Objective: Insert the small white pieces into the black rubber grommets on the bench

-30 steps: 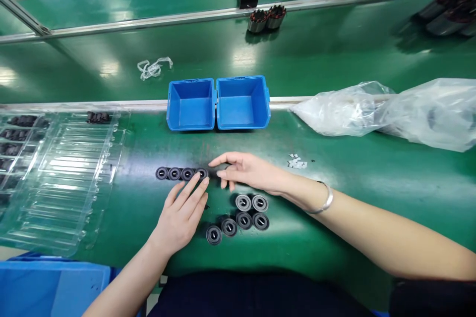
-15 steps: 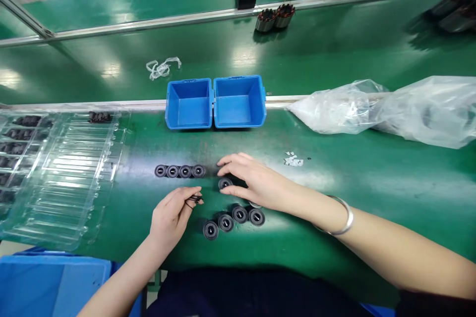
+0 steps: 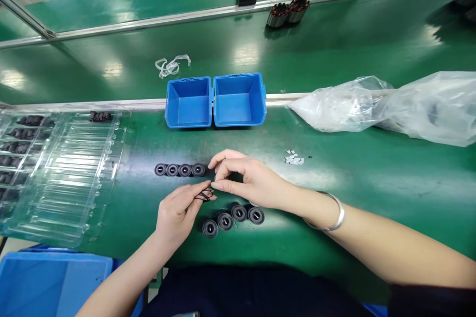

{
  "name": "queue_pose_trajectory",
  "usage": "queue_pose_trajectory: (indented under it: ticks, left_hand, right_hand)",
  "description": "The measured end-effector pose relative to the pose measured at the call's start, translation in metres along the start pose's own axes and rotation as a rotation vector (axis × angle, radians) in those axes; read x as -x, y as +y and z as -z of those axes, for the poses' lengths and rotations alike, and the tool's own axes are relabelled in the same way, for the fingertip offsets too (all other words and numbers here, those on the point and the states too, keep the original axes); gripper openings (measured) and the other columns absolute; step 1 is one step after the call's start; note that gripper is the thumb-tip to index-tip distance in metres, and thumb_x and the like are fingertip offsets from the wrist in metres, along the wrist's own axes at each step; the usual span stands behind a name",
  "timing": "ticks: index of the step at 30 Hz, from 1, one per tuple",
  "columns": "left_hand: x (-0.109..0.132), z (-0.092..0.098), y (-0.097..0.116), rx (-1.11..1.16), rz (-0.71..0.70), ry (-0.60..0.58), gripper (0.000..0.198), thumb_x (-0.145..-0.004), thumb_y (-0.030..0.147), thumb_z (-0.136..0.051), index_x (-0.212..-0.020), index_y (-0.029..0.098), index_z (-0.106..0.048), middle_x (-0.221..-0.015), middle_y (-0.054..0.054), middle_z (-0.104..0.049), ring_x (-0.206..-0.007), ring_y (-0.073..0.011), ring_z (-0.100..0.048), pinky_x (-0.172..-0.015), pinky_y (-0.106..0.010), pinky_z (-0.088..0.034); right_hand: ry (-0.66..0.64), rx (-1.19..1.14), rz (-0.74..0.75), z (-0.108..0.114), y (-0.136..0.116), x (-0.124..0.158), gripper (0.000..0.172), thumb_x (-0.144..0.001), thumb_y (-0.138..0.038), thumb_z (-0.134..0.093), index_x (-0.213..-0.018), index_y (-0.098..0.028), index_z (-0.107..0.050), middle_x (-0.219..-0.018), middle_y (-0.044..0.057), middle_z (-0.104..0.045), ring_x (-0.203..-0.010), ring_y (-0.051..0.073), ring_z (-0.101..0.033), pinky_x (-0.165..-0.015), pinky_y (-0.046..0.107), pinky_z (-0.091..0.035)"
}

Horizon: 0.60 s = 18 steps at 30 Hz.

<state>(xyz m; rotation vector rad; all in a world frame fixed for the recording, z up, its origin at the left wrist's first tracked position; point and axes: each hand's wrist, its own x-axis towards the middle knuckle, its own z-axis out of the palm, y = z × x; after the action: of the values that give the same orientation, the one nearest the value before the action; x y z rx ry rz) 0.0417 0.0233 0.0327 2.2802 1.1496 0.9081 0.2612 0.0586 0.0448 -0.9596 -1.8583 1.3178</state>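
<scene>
My left hand is closed in a pinch on several thin black rings, which look like O-rings. Against its fingertips, my right hand has thumb and finger pinched together; what they hold, if anything, is too small to make out. Just left of the right fingers stands a straight row of round black parts with pale slots in their centres. Nearer my body, more such round black parts stand in a slanting line below both hands. My right hand and wrist cover part of the table between the groups.
Two blue bins sit side by side beyond the hands. Clear plastic trays with dark parts lie at left. White scraps and plastic bags are at right. Copper-wound cores stand farther back; a blue crate is lower left.
My right hand has moved left and its fingers have closed to a pinch. My left hand has moved slightly right with the rings, so the fingertips meet. The round part at the right fingers is now hidden.
</scene>
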Motion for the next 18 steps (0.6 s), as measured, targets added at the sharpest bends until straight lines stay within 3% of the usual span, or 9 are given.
queue_pose_trajectory:
  ticks: [6, 12, 18]
  left_hand:
    - [0.008, -0.001, -0.009, -0.055, -0.050, 0.010, 0.034, -0.091, 0.003, -0.054, -0.120, 0.019, -0.063, -0.097, -0.004, -0.077, -0.089, -0.0139, -0.073, -0.083, -0.025, -0.059]
    - [0.022, -0.003, -0.022, -0.232, -0.303, -0.080, 0.038, -0.089, 0.002, -0.054, -0.125, 0.014, -0.059, -0.120, -0.014, -0.070, -0.118, -0.0236, -0.063, -0.096, -0.039, -0.054]
    - [0.014, -0.002, -0.016, -0.321, -0.490, -0.258, 0.032, -0.093, 0.003, -0.046, -0.122, 0.005, -0.060, -0.131, -0.019, -0.064, -0.133, -0.0281, -0.050, -0.108, -0.044, -0.046]
  right_hand:
    - [0.051, 0.045, -0.197, 0.010, 0.013, 0.005, 0.017, -0.088, -0.023, -0.063, -0.072, -0.017, -0.062, -0.100, 0.006, -0.061, -0.077, 0.012, -0.058, -0.068, 0.026, -0.044]
    - [0.048, 0.067, -0.240, 0.006, 0.025, 0.003, 0.018, -0.085, -0.021, -0.065, -0.068, -0.017, -0.060, -0.094, 0.004, -0.062, -0.070, 0.011, -0.054, -0.062, 0.024, -0.042]
    - [0.054, 0.078, -0.235, 0.003, 0.028, 0.000, 0.017, -0.085, -0.021, -0.065, -0.069, -0.017, -0.060, -0.092, 0.003, -0.061, -0.065, 0.009, -0.053, -0.061, 0.023, -0.042]
